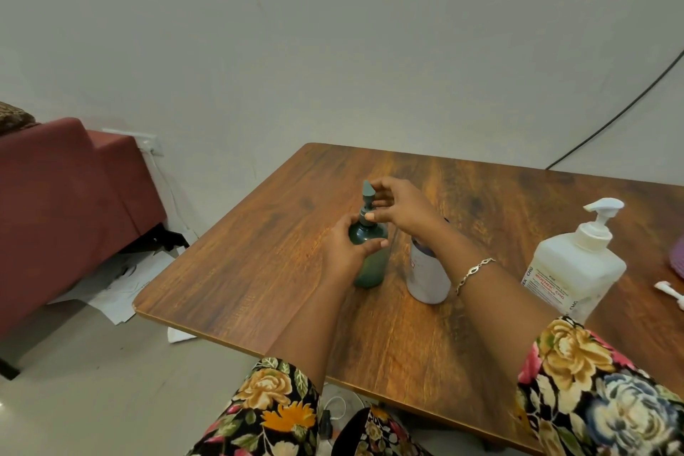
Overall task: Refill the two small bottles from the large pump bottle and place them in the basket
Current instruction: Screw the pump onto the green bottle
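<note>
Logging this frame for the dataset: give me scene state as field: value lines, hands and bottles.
left hand: grips body of green bottle, upright on table
right hand: pinches the green bottle's pump collar
pale small bottle: upright beside green bottle, top partly hidden by right wrist
large pump bottle: upright, further right, pump on, untouched
loose white pump: lies near right frame edge
purple object: cut off by frame, cannot tell what

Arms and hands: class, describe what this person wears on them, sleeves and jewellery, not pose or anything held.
The left sleeve and right sleeve are black fabric printed with large yellow, orange, pink and cream flowers and green leaves. A thin silver-coloured link bracelet circles the right wrist. No ring shows on the left hand or right hand.
</note>
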`<action>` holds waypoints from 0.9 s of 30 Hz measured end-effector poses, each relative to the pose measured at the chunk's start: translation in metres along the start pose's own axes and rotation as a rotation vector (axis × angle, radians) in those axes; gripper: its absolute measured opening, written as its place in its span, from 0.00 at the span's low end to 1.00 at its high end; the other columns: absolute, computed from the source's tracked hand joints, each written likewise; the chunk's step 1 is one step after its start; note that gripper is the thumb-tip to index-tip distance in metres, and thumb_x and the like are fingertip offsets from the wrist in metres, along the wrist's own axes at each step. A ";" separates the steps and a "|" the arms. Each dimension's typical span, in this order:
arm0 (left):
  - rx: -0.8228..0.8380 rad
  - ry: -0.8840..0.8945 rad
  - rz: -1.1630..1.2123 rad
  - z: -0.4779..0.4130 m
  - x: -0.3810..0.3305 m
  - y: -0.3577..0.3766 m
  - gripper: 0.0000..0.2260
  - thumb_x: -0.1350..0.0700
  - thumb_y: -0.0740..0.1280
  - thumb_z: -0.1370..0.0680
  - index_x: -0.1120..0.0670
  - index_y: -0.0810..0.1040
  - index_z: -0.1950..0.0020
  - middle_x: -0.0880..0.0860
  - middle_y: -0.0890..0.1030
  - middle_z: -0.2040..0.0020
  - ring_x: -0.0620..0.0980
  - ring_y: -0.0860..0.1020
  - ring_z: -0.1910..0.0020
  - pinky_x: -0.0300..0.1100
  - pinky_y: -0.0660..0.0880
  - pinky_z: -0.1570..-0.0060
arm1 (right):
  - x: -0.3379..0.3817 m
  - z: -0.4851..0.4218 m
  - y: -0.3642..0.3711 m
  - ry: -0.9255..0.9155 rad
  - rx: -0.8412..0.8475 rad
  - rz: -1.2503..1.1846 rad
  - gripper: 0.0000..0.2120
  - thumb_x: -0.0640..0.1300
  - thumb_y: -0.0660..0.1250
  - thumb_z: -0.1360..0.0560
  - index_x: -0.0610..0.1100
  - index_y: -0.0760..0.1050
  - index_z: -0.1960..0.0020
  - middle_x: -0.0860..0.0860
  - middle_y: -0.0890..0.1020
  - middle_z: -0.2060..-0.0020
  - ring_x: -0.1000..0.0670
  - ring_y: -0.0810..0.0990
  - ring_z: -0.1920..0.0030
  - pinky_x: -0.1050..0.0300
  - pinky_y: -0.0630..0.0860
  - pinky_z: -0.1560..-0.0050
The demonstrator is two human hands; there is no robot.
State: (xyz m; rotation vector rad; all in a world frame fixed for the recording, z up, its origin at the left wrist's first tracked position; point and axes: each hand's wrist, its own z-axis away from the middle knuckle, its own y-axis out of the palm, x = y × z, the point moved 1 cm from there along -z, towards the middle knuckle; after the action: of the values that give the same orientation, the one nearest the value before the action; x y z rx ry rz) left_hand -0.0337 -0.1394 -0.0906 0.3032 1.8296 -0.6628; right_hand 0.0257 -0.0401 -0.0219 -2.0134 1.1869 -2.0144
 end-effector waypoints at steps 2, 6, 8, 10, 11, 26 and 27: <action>-0.005 0.001 -0.001 0.000 0.000 0.001 0.19 0.56 0.76 0.32 0.52 0.75 0.44 0.47 0.78 0.48 0.45 0.74 0.49 0.39 0.70 0.52 | 0.000 0.001 0.002 -0.003 -0.001 -0.041 0.23 0.30 0.69 0.31 0.41 0.70 0.38 0.46 0.80 0.47 0.49 0.78 0.44 0.56 0.74 0.42; -0.009 0.014 -0.017 0.001 -0.002 0.000 0.19 0.56 0.76 0.32 0.54 0.75 0.44 0.47 0.77 0.50 0.45 0.74 0.51 0.36 0.70 0.57 | -0.004 0.000 0.007 0.023 -0.074 -0.053 0.21 0.33 0.72 0.33 0.38 0.73 0.41 0.44 0.80 0.51 0.47 0.79 0.48 0.53 0.75 0.44; -0.012 0.024 -0.035 0.001 -0.002 0.000 0.19 0.57 0.75 0.32 0.54 0.75 0.44 0.46 0.77 0.52 0.43 0.74 0.53 0.33 0.69 0.59 | -0.007 0.000 0.013 0.050 -0.108 -0.011 0.18 0.39 0.74 0.34 0.38 0.74 0.46 0.48 0.79 0.57 0.50 0.78 0.53 0.57 0.76 0.50; -0.013 0.019 -0.039 0.001 -0.002 0.000 0.19 0.58 0.75 0.31 0.53 0.75 0.43 0.45 0.76 0.52 0.42 0.73 0.53 0.32 0.69 0.58 | -0.008 0.000 0.019 0.077 -0.173 0.027 0.16 0.44 0.76 0.34 0.42 0.73 0.52 0.54 0.75 0.64 0.55 0.75 0.60 0.64 0.72 0.61; -0.015 0.018 -0.040 0.002 -0.002 0.000 0.19 0.58 0.74 0.31 0.53 0.75 0.42 0.44 0.76 0.52 0.42 0.73 0.53 0.31 0.69 0.58 | -0.008 0.000 0.022 0.084 -0.204 0.034 0.16 0.45 0.76 0.35 0.42 0.73 0.52 0.55 0.75 0.65 0.56 0.74 0.61 0.66 0.69 0.64; -0.031 0.007 -0.071 -0.001 -0.001 0.002 0.14 0.58 0.73 0.30 0.50 0.74 0.48 0.43 0.75 0.55 0.40 0.73 0.56 0.32 0.68 0.62 | -0.023 0.005 0.043 0.074 -0.387 -0.359 0.17 0.36 0.74 0.33 0.47 0.70 0.51 0.54 0.77 0.57 0.57 0.76 0.56 0.68 0.73 0.59; -0.029 0.005 -0.070 -0.001 -0.001 0.001 0.14 0.58 0.73 0.30 0.51 0.74 0.47 0.43 0.75 0.55 0.41 0.73 0.56 0.32 0.68 0.61 | -0.023 0.004 0.044 0.083 -0.383 -0.369 0.16 0.36 0.73 0.33 0.47 0.70 0.51 0.54 0.77 0.57 0.57 0.76 0.56 0.67 0.73 0.58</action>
State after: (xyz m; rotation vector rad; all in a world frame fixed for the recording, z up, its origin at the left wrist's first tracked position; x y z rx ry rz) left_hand -0.0332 -0.1376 -0.0901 0.2229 1.8598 -0.6831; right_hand 0.0126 -0.0606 -0.0649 -2.5125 1.3958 -2.1807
